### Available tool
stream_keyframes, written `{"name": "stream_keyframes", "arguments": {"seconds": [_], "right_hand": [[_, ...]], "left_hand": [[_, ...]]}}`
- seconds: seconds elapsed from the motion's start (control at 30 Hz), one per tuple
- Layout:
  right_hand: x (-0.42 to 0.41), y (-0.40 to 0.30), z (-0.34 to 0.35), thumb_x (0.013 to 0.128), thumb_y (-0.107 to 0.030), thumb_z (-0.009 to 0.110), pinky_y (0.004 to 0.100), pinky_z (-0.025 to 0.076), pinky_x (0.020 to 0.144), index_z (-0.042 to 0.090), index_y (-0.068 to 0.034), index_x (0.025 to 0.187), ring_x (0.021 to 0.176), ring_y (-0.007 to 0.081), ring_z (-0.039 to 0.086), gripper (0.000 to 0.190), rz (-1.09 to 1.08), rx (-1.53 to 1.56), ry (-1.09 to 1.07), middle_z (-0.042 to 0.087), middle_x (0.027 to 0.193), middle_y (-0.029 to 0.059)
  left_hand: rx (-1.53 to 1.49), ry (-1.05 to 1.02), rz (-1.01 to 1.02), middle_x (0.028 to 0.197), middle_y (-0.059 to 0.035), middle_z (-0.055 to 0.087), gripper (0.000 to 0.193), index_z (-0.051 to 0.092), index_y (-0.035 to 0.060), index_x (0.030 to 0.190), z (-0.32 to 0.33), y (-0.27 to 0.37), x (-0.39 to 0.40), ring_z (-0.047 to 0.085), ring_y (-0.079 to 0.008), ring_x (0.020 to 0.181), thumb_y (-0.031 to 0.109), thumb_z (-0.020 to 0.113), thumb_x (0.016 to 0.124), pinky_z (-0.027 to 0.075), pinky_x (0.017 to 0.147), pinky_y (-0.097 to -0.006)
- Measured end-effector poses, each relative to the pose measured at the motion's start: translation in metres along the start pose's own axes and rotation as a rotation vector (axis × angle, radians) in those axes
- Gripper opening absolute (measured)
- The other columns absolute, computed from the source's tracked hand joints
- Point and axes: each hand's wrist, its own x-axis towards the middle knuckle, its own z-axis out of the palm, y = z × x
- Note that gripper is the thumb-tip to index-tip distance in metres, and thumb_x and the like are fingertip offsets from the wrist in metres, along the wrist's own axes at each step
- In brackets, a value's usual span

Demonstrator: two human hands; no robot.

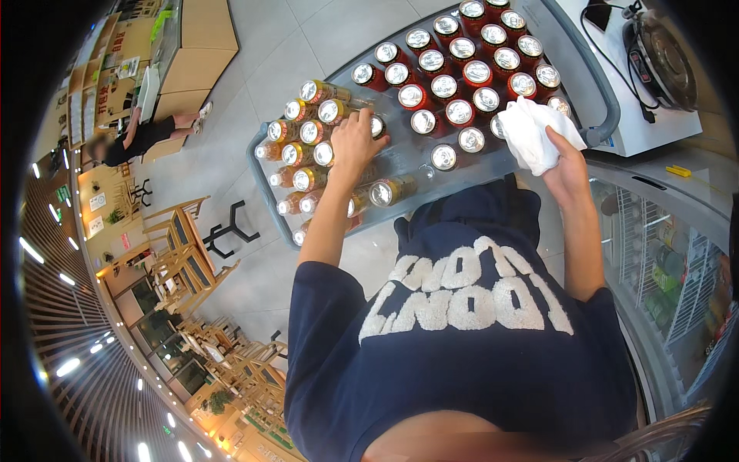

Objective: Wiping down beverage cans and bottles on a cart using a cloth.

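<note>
On the grey plastic cart (398,138), my left hand (355,144) has its fingers and thumb around a drink can (377,126); only part of its silver lid shows. Gold cans (312,133) and several small bottles with clear caps (283,177) stand close by, on the cart's left side. One gold can (392,190) stands nearer my body. A folded white cloth (537,133) is held in my right hand (563,170), above the right part of the cart. Many red cans (444,86) with silver lids stand in loose rows there, a few hidden beneath the cloth.
A white surface (670,130) at the right holds a round electric appliance (664,60) with a black cord. Below it is a glass-topped cooler (664,260) with bottles inside. A yellow cutter (678,171) lies on its edge. At left, a person (138,136) stands by a counter, near tables and chairs (185,248).
</note>
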Motion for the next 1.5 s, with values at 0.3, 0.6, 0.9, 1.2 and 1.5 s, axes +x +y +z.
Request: {"name": "stream_keyframes", "arguments": {"seconds": [0.3,0.6,0.9,1.2,1.5], "right_hand": [[-0.006,0.002,-0.011,0.103,-0.013,0.052,0.0415,0.049,0.108,0.043,0.005,0.145,0.129,0.0287,0.059,0.047,0.007,0.089,-0.010,0.056,0.143,0.0187],[-0.001,-0.019,-0.001,0.103,-0.012,0.053,0.0413,0.050,0.107,0.042,0.004,0.146,0.128,0.0277,0.059,0.048,-0.028,0.005,-0.026,0.057,0.141,0.0174],[0.017,-0.014,0.024,0.103,-0.012,0.052,0.0451,0.044,0.113,0.040,0.004,0.148,0.135,0.0306,0.053,0.049,0.086,-0.146,-0.164,0.053,0.146,0.0180],[0.025,-0.009,0.055,0.104,-0.010,0.049,0.0472,0.042,0.115,0.039,0.003,0.149,0.136,0.0322,0.052,0.048,0.197,-0.311,-0.264,0.052,0.147,0.0179],[0.026,0.018,0.102,0.105,-0.013,0.052,0.0375,0.050,0.104,0.040,0.002,0.149,0.124,0.0247,0.060,0.048,0.186,-0.889,-0.448,0.056,0.142,0.0169]], "left_hand": [[0.258,-0.157,-0.087,0.119,-0.0125,0.066,0.065,0.057,0.0075,0.124,0.020,-0.015,0.000,0.061,-0.0317,0.114,0.040,0.085,0.075,0.050,0.092,-0.0468],[-0.050,0.003,0.008,0.109,-0.0199,0.068,0.076,0.058,0.0003,0.123,0.003,0.126,-0.061,0.064,-0.0367,0.104,0.047,0.086,0.070,0.050,0.088,-0.0474],[-0.442,-0.019,-0.325,0.102,-0.0215,0.069,0.065,0.054,0.0011,0.113,0.070,0.148,-0.071,0.065,-0.0420,0.099,0.034,0.089,0.070,0.052,0.086,-0.0486],[-1.215,0.403,-0.517,0.116,-0.0118,0.066,0.062,0.060,0.0027,0.127,0.018,0.153,-0.119,0.066,-0.0275,0.109,0.031,0.086,0.078,0.050,0.099,-0.0379],[-2.678,0.495,-0.463,0.137,-0.0154,0.059,0.070,0.051,0.0052,0.138,0.004,0.171,-0.112,0.059,-0.0348,0.127,0.063,0.043,0.101,0.050,0.105,-0.0502]]}}
